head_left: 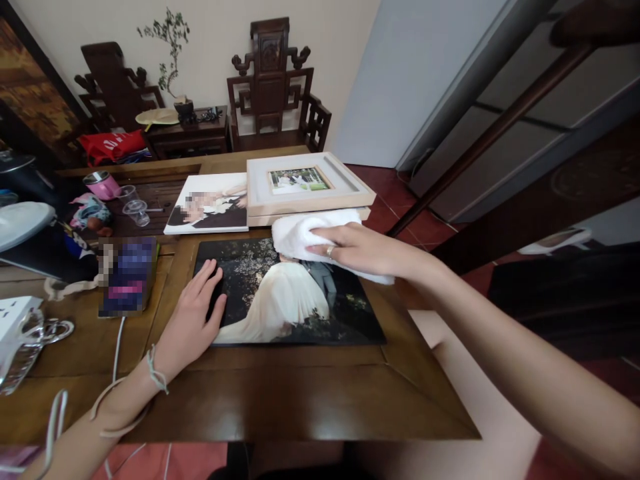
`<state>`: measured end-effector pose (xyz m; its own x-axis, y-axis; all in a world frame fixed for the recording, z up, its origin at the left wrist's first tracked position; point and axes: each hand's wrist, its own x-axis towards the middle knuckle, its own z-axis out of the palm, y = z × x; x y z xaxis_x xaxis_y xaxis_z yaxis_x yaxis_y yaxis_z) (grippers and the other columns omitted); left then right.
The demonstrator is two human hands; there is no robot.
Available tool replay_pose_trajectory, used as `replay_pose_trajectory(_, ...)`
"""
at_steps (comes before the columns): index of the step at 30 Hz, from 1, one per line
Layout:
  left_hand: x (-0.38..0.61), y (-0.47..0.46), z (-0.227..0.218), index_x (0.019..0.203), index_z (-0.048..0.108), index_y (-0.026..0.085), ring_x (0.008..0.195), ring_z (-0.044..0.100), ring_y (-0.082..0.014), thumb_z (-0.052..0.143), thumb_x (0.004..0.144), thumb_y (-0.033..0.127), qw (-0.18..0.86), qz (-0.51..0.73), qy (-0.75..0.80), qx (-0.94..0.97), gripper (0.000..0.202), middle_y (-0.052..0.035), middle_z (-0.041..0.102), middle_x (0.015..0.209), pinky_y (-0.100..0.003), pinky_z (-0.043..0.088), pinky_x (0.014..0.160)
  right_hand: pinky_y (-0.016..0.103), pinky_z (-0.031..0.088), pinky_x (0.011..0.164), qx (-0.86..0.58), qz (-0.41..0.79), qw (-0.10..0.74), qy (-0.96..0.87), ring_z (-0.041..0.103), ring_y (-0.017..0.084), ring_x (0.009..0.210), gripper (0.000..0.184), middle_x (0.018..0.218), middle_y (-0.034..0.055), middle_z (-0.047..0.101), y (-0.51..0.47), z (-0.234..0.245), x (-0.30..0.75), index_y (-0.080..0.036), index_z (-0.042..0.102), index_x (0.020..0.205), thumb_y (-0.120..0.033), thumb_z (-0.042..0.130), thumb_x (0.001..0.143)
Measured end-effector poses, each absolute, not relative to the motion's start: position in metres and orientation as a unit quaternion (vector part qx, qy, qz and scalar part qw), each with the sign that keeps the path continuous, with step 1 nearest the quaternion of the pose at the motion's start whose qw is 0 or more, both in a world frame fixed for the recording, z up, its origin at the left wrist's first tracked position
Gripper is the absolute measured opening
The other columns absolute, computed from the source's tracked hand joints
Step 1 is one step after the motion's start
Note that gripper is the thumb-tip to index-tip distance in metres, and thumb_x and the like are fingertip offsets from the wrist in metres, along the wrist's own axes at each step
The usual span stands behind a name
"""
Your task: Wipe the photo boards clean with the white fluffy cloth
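Observation:
A large dark photo print point(290, 297) of a couple lies flat on the wooden table point(280, 393). My left hand point(193, 320) rests flat and open on the print's left edge, fingers spread. My right hand point(360, 250) presses a folded white cloth point(310, 233) against the print's upper edge, fingers curled over it; a ring shows on one finger. Behind the cloth a pale framed photo point(305, 183) lies on another frame. A second unframed print point(210, 203) lies to its left.
A phone point(127, 277) with a white cable lies at the left, beside plastic cups point(135, 207) and a pink mug point(103, 183). Carved dark chairs point(273, 87) and a plant stand at the back wall. A dark railing point(500, 127) runs on the right.

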<state>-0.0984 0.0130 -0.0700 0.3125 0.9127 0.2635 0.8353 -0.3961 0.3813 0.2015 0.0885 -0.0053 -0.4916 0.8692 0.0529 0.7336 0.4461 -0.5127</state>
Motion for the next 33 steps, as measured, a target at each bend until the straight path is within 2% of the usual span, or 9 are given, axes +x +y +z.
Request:
replay_pose_trajectory(4,-0.097,0.013,-0.070,0.135,0.045,0.012,0.143,0.027,-0.0251,0.038,0.096,0.032,0.091,0.221,0.547,0.803,0.044,-0.0147,0.035,0.152,-0.046,0.024,0.117,0.045,0.049,0.078,-0.478,0.192,0.118,-0.849,0.065,0.030,0.087,0.024,0.085,0.0089,0.070,0.069,-0.019,0.194,-0.019,0.060,0.091,-0.012,0.039,0.082)
replay_pose_trajectory(8,-0.097,0.013,-0.070,0.135,0.045,0.012,0.143,0.027,-0.0242,0.037,0.097,0.032,0.087,0.222,0.548,0.802,0.044,-0.0148,0.035,0.152,-0.046,0.025,0.117,0.058,0.044,0.091,-0.481,0.121,0.145,-0.856,0.041,0.038,0.131,0.030,0.131,0.0173,0.057,0.012,-0.037,0.191,-0.019,0.060,0.097,-0.010,0.037,0.081)
replay_pose_trajectory(11,-0.097,0.013,-0.070,0.135,0.046,0.012,0.143,0.027,-0.0242,0.037,0.097,0.032,0.085,0.222,0.547,0.803,0.044,-0.0145,0.035,0.152,-0.047,0.025,0.117,0.056,0.047,0.092,-0.476,0.142,0.153,-0.854,0.032,0.037,0.138,0.028,0.148,0.0085,0.043,-0.037,-0.042,0.203,-0.025,0.063,0.095,-0.013,0.042,0.080)
replay_pose_trajectory(14,-0.097,0.013,-0.071,0.135,0.045,0.014,0.143,0.027,-0.0249,0.038,0.097,0.032,0.086,0.221,0.546,0.804,0.044,-0.0140,0.034,0.152,-0.048,0.025,0.117,0.051,0.050,0.092,-0.436,0.170,0.163,-0.869,0.038,0.034,0.136,0.038,0.143,-0.0003,0.049,-0.073,-0.039,0.221,-0.035,0.063,0.105,-0.016,0.048,0.076)
replay_pose_trajectory(17,-0.097,0.013,-0.071,0.136,0.045,0.014,0.143,0.027,-0.0254,0.037,0.097,0.032,0.084,0.219,0.546,0.804,0.044,-0.0143,0.034,0.152,-0.049,0.025,0.117,0.045,0.054,0.085,-0.416,0.170,0.160,-0.879,0.054,0.032,0.122,0.046,0.129,0.0002,0.062,-0.080,-0.027,0.229,-0.039,0.060,0.114,-0.018,0.050,0.074)
replay_pose_trajectory(21,-0.097,0.014,-0.070,0.135,0.045,0.012,0.143,0.027,-0.0253,0.037,0.097,0.033,0.083,0.218,0.544,0.806,0.045,-0.0150,0.035,0.152,-0.048,0.025,0.117,0.035,0.054,0.067,-0.448,0.218,0.117,-0.859,0.067,0.025,0.084,0.038,0.087,0.0033,0.072,-0.038,-0.010,0.215,-0.031,0.064,0.102,-0.013,0.043,0.076)
replay_pose_trajectory(25,-0.098,0.013,-0.070,0.136,0.045,0.012,0.143,0.027,-0.0255,0.038,0.096,0.032,0.089,0.220,0.542,0.806,0.045,-0.0146,0.035,0.152,-0.047,0.024,0.117,0.032,0.049,0.067,-0.450,0.243,0.119,-0.851,0.063,0.023,0.077,0.029,0.074,0.0031,0.065,0.031,-0.005,0.194,-0.023,0.062,0.094,-0.012,0.040,0.078)
replay_pose_trajectory(29,-0.098,0.013,-0.070,0.136,0.045,0.013,0.143,0.027,-0.0255,0.038,0.096,0.032,0.090,0.220,0.544,0.805,0.044,-0.0143,0.035,0.152,-0.047,0.024,0.117,0.033,0.046,0.071,-0.454,0.211,0.137,-0.855,0.061,0.022,0.074,0.020,0.075,0.0035,0.064,0.074,-0.015,0.179,-0.020,0.058,0.085,-0.013,0.039,0.084)
replay_pose_trajectory(33,-0.098,0.013,-0.070,0.135,0.046,0.012,0.143,0.027,-0.0249,0.038,0.097,0.032,0.087,0.227,0.544,0.803,0.044,-0.0152,0.035,0.152,-0.046,0.025,0.117,0.055,0.038,0.097,-0.477,0.141,0.145,-0.856,0.055,0.032,0.114,0.029,0.110,0.0134,0.066,0.057,-0.028,0.169,-0.017,0.059,0.097,-0.008,0.036,0.083)
